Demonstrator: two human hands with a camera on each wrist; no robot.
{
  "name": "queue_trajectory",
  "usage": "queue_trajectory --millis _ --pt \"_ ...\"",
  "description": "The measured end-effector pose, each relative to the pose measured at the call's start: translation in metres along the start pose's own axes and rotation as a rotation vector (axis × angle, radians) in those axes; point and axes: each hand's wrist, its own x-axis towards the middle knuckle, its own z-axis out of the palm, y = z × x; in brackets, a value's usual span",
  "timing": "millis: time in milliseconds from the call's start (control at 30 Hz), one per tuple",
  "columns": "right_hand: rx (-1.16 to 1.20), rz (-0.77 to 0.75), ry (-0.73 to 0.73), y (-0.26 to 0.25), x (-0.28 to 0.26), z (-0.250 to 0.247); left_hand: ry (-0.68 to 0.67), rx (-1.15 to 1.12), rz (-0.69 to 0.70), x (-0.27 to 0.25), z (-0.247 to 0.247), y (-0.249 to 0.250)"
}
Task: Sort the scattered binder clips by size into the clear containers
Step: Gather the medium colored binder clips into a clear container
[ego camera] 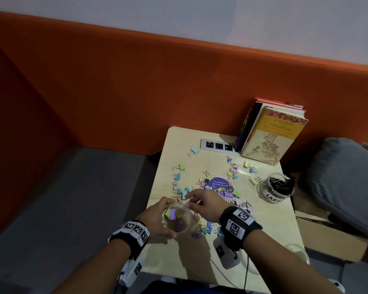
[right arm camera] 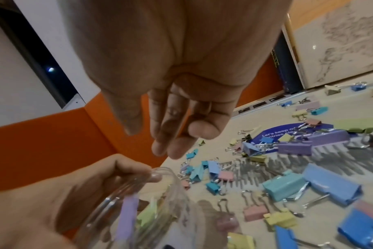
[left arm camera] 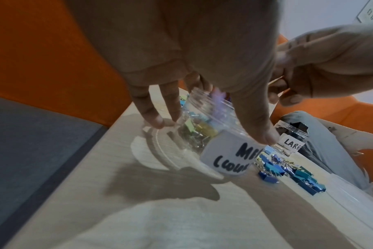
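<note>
So I've got my left hand (ego camera: 157, 217) wrapped around the clear jar (left arm camera: 204, 133), thumb down one side and fingers down the other, tipped a bit with its mouth toward the pile near the front left corner of the desk (ego camera: 270, 225). The label reads "ME..." something, so I'm calling it the medium jar; a few pastel clips already sit inside. My right hand (ego camera: 202, 202) hovers just over the rim with fingers loose and slightly apart, nothing pinched in them as far as I can see.

My tip for this bit: hold the jar mouth close to the scattered binder clips (ego camera: 212, 187) so each drop is short, and grab a clip by its coloured body, not the wire handles, since those flop around. Check size against what's already in there before letting go, because small and medium look alike at a glance.

The large jar (ego camera: 276, 187) with black clips stands near the right edge. At the back sit a socket strip (ego camera: 219, 145) and leaning books (ego camera: 274, 134), orange padded wall (ego camera: 136, 92) behind, a grey cushion (ego camera: 344, 183) off the right.
</note>
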Motion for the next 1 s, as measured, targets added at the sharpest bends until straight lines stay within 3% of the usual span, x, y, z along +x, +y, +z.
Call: queue_trajectory --millis 267,467,633,1000 --pt "-0.092 0.189 0.173 0.053 -0.006 -0.01 -0.01 -0.006 0.008 0.001 0.001 -0.002" --pt "-0.227 0.3 0.166 0.08 -0.013 -0.005 -0.003 0.009 0.011 0.001 0.001 -0.002" --pt "-0.324 0.272 0.087 0.08 -0.008 0.002 -0.001 0.016 0.003 0.0 0.001 -0.001" --pt "-0.5 0.2 0.117 0.083 -0.006 0.015 -0.011 0.004 0.002 0.001 0.001 -0.001"
